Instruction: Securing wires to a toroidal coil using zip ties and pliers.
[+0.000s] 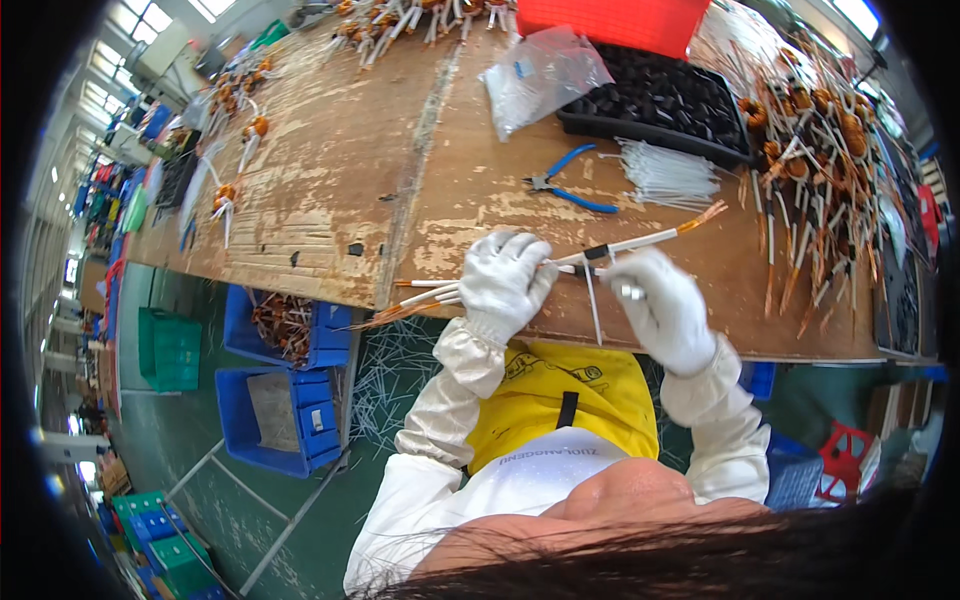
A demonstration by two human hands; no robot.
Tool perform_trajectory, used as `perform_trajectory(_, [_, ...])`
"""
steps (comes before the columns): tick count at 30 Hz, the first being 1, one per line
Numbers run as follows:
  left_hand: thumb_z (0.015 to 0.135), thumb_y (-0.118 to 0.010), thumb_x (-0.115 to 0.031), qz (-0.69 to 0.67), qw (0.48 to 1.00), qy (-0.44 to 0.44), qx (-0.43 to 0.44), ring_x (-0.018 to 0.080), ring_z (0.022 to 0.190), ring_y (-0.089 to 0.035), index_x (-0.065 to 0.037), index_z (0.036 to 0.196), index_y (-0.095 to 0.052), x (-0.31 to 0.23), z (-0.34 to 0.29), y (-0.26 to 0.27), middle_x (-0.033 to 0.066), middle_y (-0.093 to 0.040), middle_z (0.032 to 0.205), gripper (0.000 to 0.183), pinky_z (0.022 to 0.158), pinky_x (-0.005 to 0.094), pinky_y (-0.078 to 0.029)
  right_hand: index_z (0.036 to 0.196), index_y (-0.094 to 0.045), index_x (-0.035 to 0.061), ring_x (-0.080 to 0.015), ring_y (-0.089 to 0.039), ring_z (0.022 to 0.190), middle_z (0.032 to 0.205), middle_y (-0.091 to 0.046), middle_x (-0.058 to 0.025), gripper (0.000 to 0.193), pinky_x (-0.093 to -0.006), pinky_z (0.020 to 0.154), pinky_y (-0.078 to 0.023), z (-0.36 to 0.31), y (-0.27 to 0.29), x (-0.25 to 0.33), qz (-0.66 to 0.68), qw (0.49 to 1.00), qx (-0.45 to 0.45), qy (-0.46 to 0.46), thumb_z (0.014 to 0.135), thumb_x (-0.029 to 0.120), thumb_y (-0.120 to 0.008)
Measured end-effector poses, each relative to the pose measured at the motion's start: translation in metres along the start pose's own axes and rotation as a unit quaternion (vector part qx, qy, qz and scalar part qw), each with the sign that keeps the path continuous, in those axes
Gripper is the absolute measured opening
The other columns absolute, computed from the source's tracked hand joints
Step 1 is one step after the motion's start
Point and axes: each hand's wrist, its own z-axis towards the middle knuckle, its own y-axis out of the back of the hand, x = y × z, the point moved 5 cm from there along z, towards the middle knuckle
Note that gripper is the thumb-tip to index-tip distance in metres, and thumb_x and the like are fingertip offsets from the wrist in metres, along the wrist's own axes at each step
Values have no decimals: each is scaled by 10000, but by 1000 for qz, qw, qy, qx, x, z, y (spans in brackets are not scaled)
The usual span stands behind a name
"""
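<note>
My left hand, in a white glove, is closed over a bundle of white-sleeved wires at the table's near edge. Bare copper-coloured ends stick out on both sides of the bundle. Just right of that hand, a black piece sits around the wires. A white cable tie hangs down from the bundle beside it. My right hand, gloved too and slightly blurred, is just right of the tie with its fingers curled in. What its fingertips hold, if anything, I cannot make out.
Blue-handled cutters and a pile of white cable ties lie beyond my hands. Behind them are a black tray of small black parts, a plastic bag and a red bin. Wired copper coils are heaped at the right.
</note>
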Motion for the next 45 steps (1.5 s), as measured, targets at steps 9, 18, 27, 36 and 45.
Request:
perform_trajectory(9, [809,-743,-210,-23,999,-8,-23,291,1018,-661,-133,952,-711,-2,4,-5,31,-722,1005,166,925,452,-501,1043,-635,103,-379,-665,811,934,-642,-135,136,-463,691,-533,94,38,-103,-220,974,16,46,961,211,-627])
perform_trajectory(18, [699,-836,-333,-43,999,-8,-19,318,1158,-573,-160,1158,-638,7,-18,17,67,-618,1180,529,1001,497,-456,994,-638,117,-362,-676,773,882,-653,-124,93,-460,670,-540,78,5,-90,-268,954,114,68,943,194,-638])
perform_trajectory(27, [601,-892,-467,42,999,-2,13,363,1090,-586,-132,1400,-513,24,-54,8,170,-556,1284,946,978,505,-448,1308,-560,104,-306,-709,717,1205,-674,-108,447,-413,613,-583,-15,-29,-81,-316,927,200,20,868,106,-641])
perform_trajectory(36, [629,-877,-523,33,998,-46,4,289,879,-670,-103,1362,-528,30,-39,18,146,-636,1183,914,759,412,-511,1446,-474,130,-319,-704,756,1213,-631,-130,637,-408,645,-583,-59,-43,-86,-270,957,85,-60,843,82,-676])
perform_trajectory(45, [878,-509,-787,-56,908,260,325,362,1031,-684,-111,1190,-636,47,4,34,235,-716,1027,755,907,458,-515,1133,-593,163,-272,-688,653,855,-615,-76,292,-401,537,-555,-16,-23,-74,-350,926,135,49,852,136,-666])
